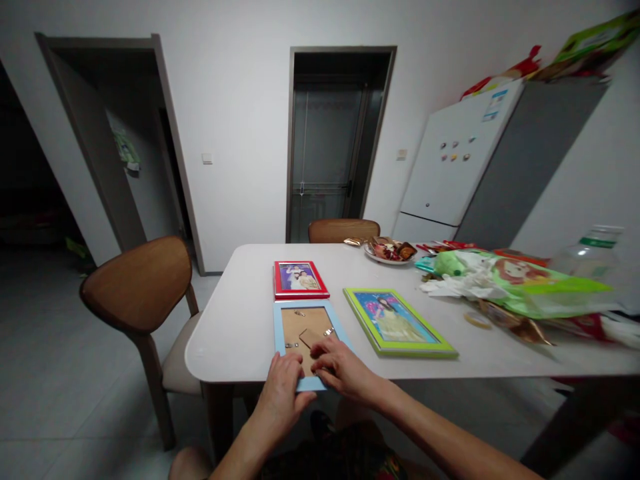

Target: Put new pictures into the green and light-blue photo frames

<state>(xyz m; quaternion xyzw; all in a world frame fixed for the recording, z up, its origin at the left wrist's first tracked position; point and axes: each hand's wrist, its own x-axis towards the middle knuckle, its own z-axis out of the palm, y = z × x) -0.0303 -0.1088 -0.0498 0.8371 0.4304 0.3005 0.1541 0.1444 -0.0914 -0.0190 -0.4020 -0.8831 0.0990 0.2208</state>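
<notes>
A light blue picture frame (278, 328) lies face down at the table's front edge, its brown backing board (295, 327) with metal clips facing up. My left hand (284, 388) grips its lower left corner, thumb along the near edge. My right hand (345, 370) is over the lower right part of the backing, fingers bent and drawn together; whatever is under the fingertips is hidden. Beyond the blue frame lies a red picture frame (276, 281) with a photo facing up. To the right is a green picture frame (420, 350), also photo side up.
On the white table (235, 313), a plate of wrapped snacks (390, 250), a green plastic bag (540, 287), crumpled tissues (465, 285), a tape roll (477, 321) and a large clear bottle (593, 257) crowd the right side. A wooden chair (140, 283) stands at the left.
</notes>
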